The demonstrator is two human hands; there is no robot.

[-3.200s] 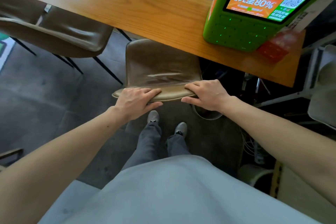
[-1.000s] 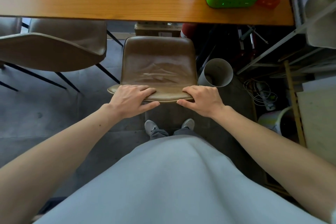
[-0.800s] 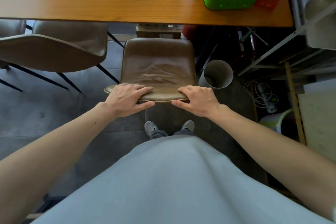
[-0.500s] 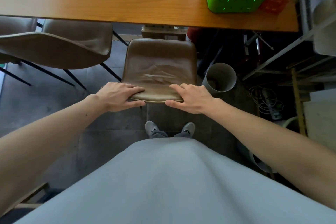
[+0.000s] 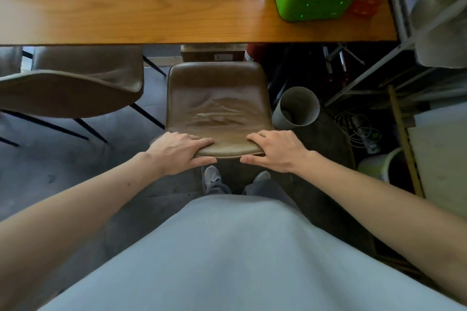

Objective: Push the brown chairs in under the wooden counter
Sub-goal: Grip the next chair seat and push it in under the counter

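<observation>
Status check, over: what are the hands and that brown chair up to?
Left hand, right hand grip backrest top of brown leather chair. Whole seat in view, not hidden by wooden counter. Grey open tube close on its right.

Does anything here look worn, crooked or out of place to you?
Yes. The chair gripped by the left hand and right hand has a scuffed, creased patch in the middle of its brown surface. Right of it, a pale tube sits tilted, and a tangle of cables lies loose beyond it.

Left hand (image 5: 177, 152), right hand (image 5: 276, 150) gripping brown chair (image 5: 217, 98), seemingly short of wooden counter (image 5: 151, 7)
</observation>
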